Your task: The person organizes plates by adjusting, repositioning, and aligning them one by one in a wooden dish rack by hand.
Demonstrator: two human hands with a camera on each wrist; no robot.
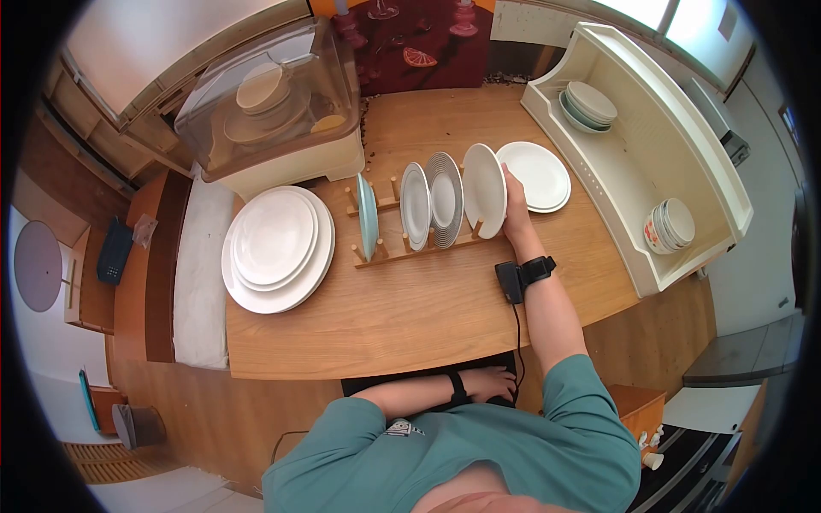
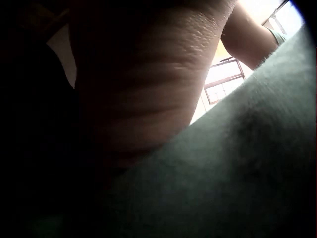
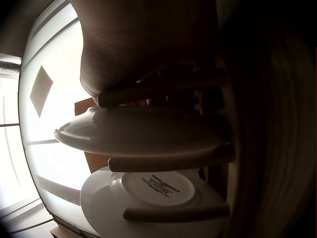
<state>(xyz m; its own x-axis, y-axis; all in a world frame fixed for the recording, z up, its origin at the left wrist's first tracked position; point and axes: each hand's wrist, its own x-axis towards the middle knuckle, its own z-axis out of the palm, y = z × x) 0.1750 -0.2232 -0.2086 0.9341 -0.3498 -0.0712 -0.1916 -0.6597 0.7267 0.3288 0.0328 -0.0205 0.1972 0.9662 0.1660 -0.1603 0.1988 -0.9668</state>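
At the right end of the wooden rack (image 1: 445,247), a white plate (image 1: 485,191) stands near upright; my right hand (image 1: 516,214) grips its right edge, fingers partly hidden behind it. Left of it in the rack are a grey-rimmed plate (image 1: 443,201), a white plate (image 1: 416,206) and a light blue plate (image 1: 368,217). The right wrist view has a plate (image 3: 143,133) between pegs and a stamped plate underside (image 3: 157,189). My left hand (image 1: 492,383) lies by my lap, holding nothing visible; the left wrist view is mostly dark skin and green cloth.
Stacked white plates (image 1: 275,237) lie left of the rack, and more plates (image 1: 534,175) lie flat on the right. A covered container (image 1: 282,169) stands back left. A cream rack (image 1: 599,201) with bowls (image 1: 590,107) stands right. A cable (image 1: 518,329) hangs from the right wrist.
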